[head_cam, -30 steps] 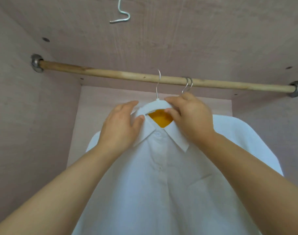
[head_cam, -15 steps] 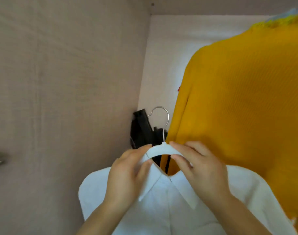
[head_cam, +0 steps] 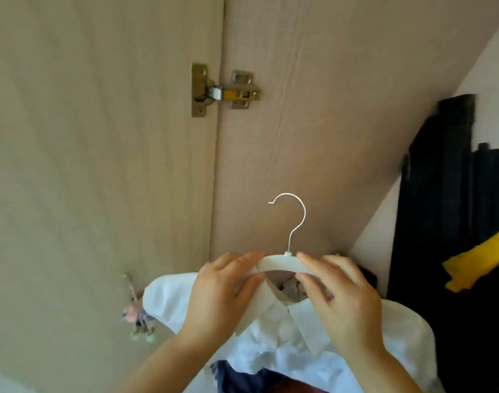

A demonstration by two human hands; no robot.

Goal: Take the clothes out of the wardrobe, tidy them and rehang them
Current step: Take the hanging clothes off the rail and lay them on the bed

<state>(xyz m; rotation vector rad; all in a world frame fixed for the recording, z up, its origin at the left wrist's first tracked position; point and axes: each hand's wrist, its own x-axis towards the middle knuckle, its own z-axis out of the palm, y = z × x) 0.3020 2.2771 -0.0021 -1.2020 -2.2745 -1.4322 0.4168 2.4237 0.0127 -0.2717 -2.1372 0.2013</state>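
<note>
The white shirt (head_cam: 299, 344) is now brought out of the wardrobe (head_cam: 313, 123). Its hanger (head_cam: 282, 263) is gripped by the fingers of the left hand (head_cam: 222, 293) and the right hand (head_cam: 344, 302). Tidying is expected next.

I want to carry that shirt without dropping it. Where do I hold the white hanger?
Grip the hanger by its flat white bar, either side of the hook, from the front, fingers on top, thumbs underneath, as the left hand and right hand do. The bar is broad; the wire hook is thin.
</note>
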